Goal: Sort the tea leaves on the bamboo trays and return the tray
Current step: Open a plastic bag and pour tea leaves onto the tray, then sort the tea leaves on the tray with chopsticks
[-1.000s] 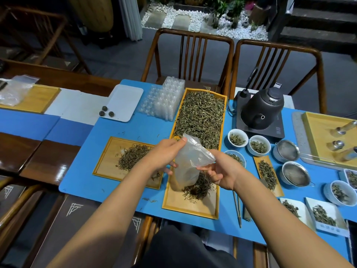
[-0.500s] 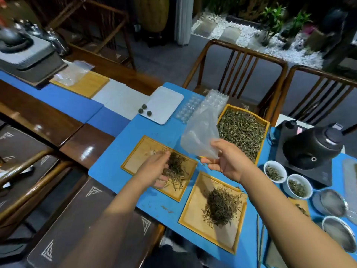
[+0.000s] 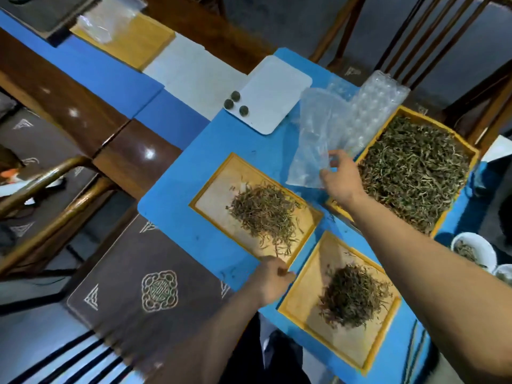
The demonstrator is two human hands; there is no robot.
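— What are we holding right now?

— With our right hand (image 3: 339, 178) we are pinching the lower edge of a clear plastic bag (image 3: 313, 139), which is standing up above the blue mat (image 3: 177, 217), in front of the clear blister trays (image 3: 371, 112).

— And the left hand (image 3: 270, 279)?

— We are curling its fingers at the near corner of the left bamboo tray (image 3: 213, 195), right where that tray is meeting the near bamboo tray (image 3: 299, 306). It is looking like a grip on the rim, though the blur is making that hard to confirm.

— Where are the tea leaves sitting?

— One loose pile (image 3: 266, 214) is lying on the left tray, a darker heap (image 3: 354, 295) is lying on the near tray, and the long bamboo tray (image 3: 468, 151) to the right is holding a thick layer of leaves (image 3: 415, 173).

— Anything else we are seeing?

— Three dark tea balls (image 3: 235, 102) are resting on a white tray (image 3: 277, 92) farther back, and a white bowl (image 3: 482, 245) with leaves is peeking in at the right edge.
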